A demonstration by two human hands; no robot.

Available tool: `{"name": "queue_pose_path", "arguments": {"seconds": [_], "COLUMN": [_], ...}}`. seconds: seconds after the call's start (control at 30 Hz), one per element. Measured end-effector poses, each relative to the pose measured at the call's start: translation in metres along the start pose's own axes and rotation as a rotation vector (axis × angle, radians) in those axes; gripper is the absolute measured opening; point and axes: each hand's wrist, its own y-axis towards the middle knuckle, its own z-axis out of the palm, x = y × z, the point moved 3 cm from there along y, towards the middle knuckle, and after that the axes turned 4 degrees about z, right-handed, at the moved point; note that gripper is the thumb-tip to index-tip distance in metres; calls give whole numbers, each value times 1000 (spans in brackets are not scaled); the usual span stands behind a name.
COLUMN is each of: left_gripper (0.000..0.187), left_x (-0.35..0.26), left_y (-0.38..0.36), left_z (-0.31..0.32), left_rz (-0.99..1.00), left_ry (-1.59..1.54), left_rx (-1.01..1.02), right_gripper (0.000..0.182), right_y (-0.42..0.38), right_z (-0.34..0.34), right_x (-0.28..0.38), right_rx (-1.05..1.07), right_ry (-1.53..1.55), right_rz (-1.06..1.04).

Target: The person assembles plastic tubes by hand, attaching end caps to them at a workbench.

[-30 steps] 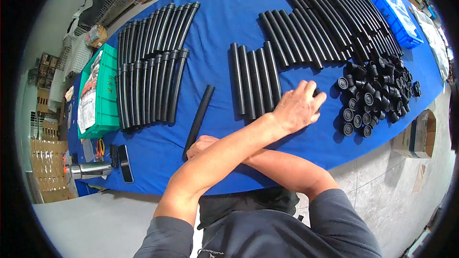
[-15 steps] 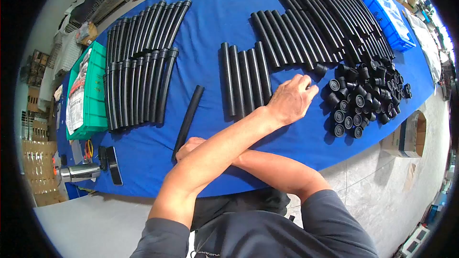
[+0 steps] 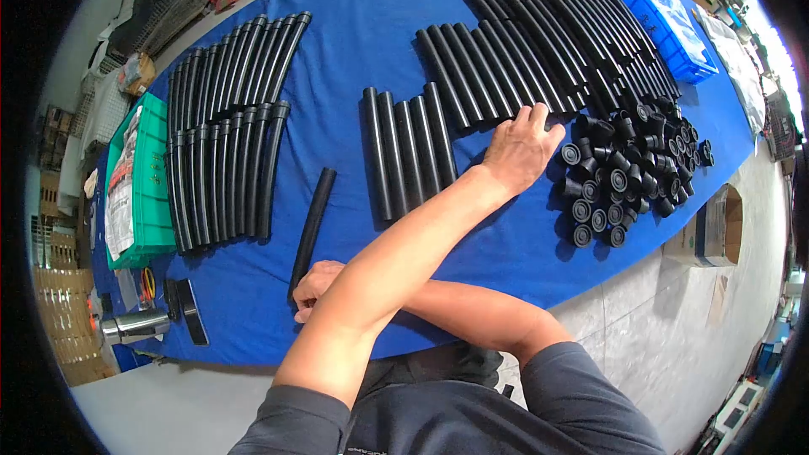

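Observation:
My forearms cross, the left over the right. My left hand [image 3: 521, 148] reaches to the right, its fingers closed around a small black end cap that they mostly hide. It is between the lower ends of the black tubes [image 3: 497, 72] and a heap of loose black caps [image 3: 619, 177]. On the left, my right hand [image 3: 315, 288] is closed at the near end of a single black tube [image 3: 313, 223], which lies slantwise on the blue cloth. Several bare tubes [image 3: 409, 152] lie side by side between my hands.
Two rows of capped tubes [image 3: 223, 177] lie at the left beside a green crate [image 3: 156, 211]. A phone [image 3: 194, 312] and a metallic cylinder [image 3: 135, 327] are near the front left edge. A blue crate [image 3: 674, 34] stands at the far right.
My left hand has moved onto the lone cap by the tube ends, and its fingers have closed over it. The view has shifted slightly; my right hand stays at the tube's near end.

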Motion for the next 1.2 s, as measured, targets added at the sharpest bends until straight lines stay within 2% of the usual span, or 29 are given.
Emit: {"name": "queue_pose_path", "arguments": {"seconds": [0.07, 0.1, 0.2, 0.3, 0.37, 0.43, 0.47, 0.57, 0.67, 0.87, 1.0, 1.07, 1.13, 1.2], "left_gripper": [19, 22, 21, 24, 28, 35, 35, 36, 37, 38, 42, 56, 74, 65], "left_x": [0, -2, -3, -1, 2, 2, 2, 1, 4, 11, 18, 12, 7, 5], "left_y": [-6, -8, -8, -11, -15, -23, -28, -42, -52, -48, -47, -45, -48, -55], "left_z": [2, 3, 5, 7, 3, -8, -10, -17, -21, -47, -35, -44, -58, -76], "left_rz": [74, 71, 56, -49, -31, -49, -32, -1, 25, -116, -105, -133, -141, -104], "left_ry": [-39, -52, -121, -131, -106, -92, -101, -128, -128, -145, -87, -117, -93, -60], "left_rx": [-100, -92, -35, -2, 35, 112, 147, 262, 189, 288, 378, 459, 378, 244], "right_gripper": [32, 32, 34, 33, 25, 18, 18, 17, 17, 19, 21, 22, 23, 24], "right_y": [-1, 0, 1, 0, -1, -6, -7, -13, -20, -31, -32, -32, -35, -40], "right_z": [0, -1, -3, -6, 0, 6, 9, 12, 14, 17, 21, 28, 35, 40], "right_x": [-1, 1, 5, 6, -9, -19, -26, -35, -45, -58, -61, -62, -59, -57], "right_rx": [4, 10, 53, 17, 104, 70, 61, 3, -30, -82, -93, -100, -107, -108], "right_ry": [98, 147, 36, 88, 33, 296, 333, 249, 174, 120, 105, 90, 51, 13], "right_rz": [6, 7, 40, -7, -12, -23, -26, -1, 34, 76, 98, 110, 139, 166]}}
